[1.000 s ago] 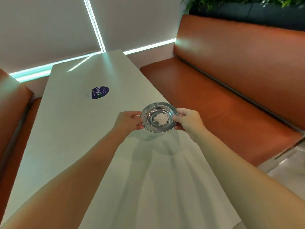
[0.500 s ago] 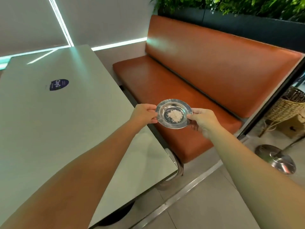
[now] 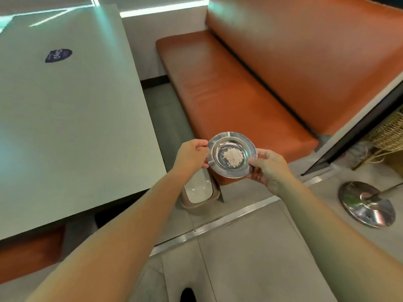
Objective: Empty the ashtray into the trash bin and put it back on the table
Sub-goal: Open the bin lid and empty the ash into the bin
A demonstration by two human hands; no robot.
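Round steel ashtray [image 3: 231, 154] held in mid-air between both hands, well clear of the table [image 3: 76, 118], past its right edge and off its near right corner. Small heap of pale ash [image 3: 232, 157] in the bowl, bowl close to level, nothing spilled. Left hand [image 3: 192, 154] pinching the left rim, thumb on top, fingers curled underneath. Right hand [image 3: 269, 167] gripping the lower right rim, thumb lying over the edge, fingers below. Both grips narrow and closed on the rim.

Compared with a second ago: then above the table top near its right edge; half a second ago past that edge, in front of the orange bench [image 3: 239, 88]; now carried lower and nearer the floor, held over the bench's front end. Grip on both sides unchanged. View swung further right and down, so more of the grey tiled floor [image 3: 250, 258] visible.

Directly below and slightly left of the ashtray, partly hidden by the left forearm: a beige trash bin [image 3: 199, 194] with a white swing lid, standing on the floor between the table's near right corner and the bench end. Ashtray above it, not touching. Round dark blue sticker [image 3: 58, 55] toward the table's far left. Shiny round metal base [image 3: 366, 203] on the floor at far right, wicker basket [image 3: 388, 131] behind it.
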